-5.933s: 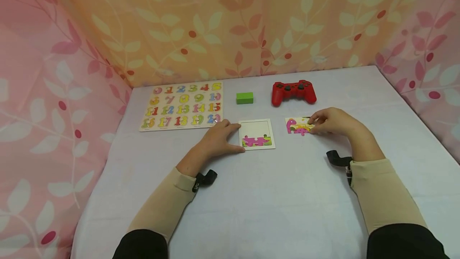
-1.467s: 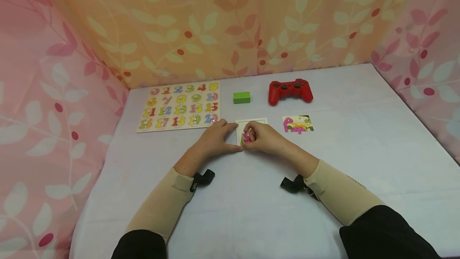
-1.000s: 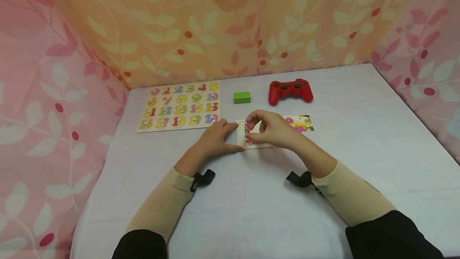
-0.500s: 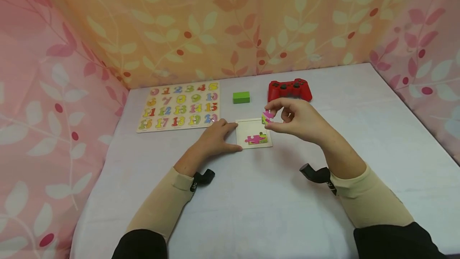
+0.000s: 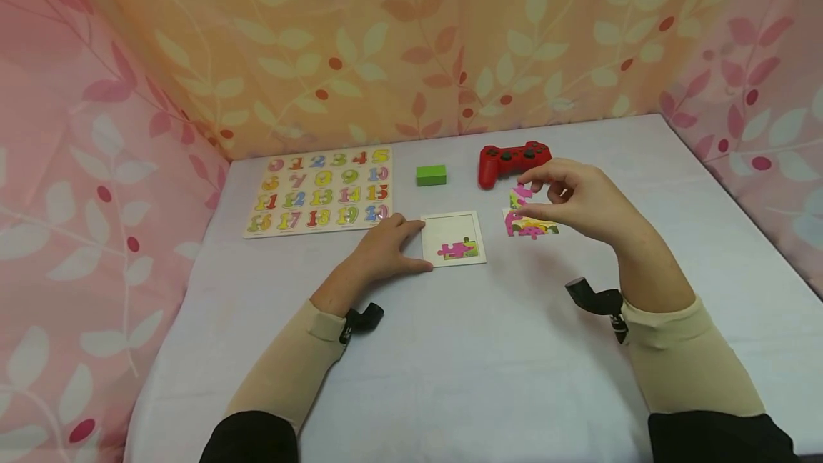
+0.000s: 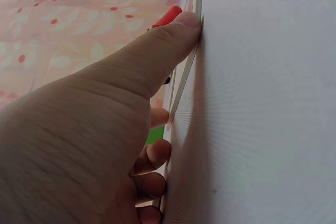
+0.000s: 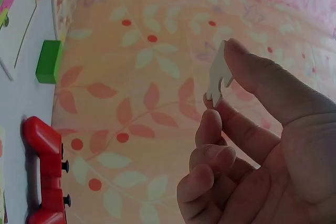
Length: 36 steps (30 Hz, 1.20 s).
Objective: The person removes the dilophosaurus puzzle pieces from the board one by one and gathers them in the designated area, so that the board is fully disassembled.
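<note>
My left hand [image 5: 384, 252] holds the small white puzzle tray [image 5: 450, 226] at its left side, index finger at the upper corner and thumb at the lower one. A pink and green jigsaw piece [image 5: 459, 249] lies in the tray's lower right. My right hand [image 5: 581, 206] pinches another jigsaw piece [image 5: 517, 197] between thumb and finger, raised above the table; its plain pale back [image 7: 219, 72] shows in the right wrist view. Beneath that hand lie joined puzzle pieces [image 5: 529, 229] with a pink dinosaur picture, partly covered by the fingers.
A number puzzle board [image 5: 321, 191] lies at the back left. Behind the tray stands a green block [image 5: 431, 176], and a red game controller [image 5: 508, 161] sits to its right, partly behind my right hand. Floral curtains [image 5: 411, 41] enclose the white table.
My right hand has lifted a jigsaw piece out of the tray's lower left and carried it right, over the joined pieces. The left hand has kept its hold on the tray.
</note>
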Available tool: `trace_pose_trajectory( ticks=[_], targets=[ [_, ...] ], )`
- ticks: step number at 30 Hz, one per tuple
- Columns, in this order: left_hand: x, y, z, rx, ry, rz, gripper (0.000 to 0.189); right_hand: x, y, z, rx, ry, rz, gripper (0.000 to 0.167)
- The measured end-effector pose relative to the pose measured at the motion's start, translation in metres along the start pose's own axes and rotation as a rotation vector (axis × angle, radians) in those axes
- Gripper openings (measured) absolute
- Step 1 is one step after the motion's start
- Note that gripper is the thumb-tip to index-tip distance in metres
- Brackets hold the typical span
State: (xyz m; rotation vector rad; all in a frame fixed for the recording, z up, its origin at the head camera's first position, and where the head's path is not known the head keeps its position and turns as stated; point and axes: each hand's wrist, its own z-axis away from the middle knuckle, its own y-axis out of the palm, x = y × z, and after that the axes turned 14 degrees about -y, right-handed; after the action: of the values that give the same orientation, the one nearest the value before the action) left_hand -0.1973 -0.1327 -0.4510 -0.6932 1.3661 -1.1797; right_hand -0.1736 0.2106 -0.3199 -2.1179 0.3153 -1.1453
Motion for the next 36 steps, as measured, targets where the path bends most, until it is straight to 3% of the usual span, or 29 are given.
trace_pose_trajectory(
  ticks=[4,10,20,29,36],
  targets=[
    [0.0,-0.001,0.001,0.003,-0.003,0.007,0.091,-0.015,-0.004,-0.001,0.049,0.081,0.007,0.042],
    [0.0,-0.001,0.001,0.004,-0.001,0.009,0.092,-0.046,-0.003,-0.005,0.196,0.207,0.022,0.047],
    [0.001,-0.001,0.0,0.004,-0.005,0.004,0.092,-0.1,0.019,-0.002,0.389,0.23,-0.029,0.039],
    [0.0,-0.001,0.0,0.004,-0.003,0.015,0.092,-0.103,0.039,-0.004,0.513,0.237,-0.029,0.036],
    [0.001,0.0,-0.001,0.003,-0.003,0.01,0.092,-0.101,0.046,-0.004,0.504,0.222,0.04,0.035]
  ],
)
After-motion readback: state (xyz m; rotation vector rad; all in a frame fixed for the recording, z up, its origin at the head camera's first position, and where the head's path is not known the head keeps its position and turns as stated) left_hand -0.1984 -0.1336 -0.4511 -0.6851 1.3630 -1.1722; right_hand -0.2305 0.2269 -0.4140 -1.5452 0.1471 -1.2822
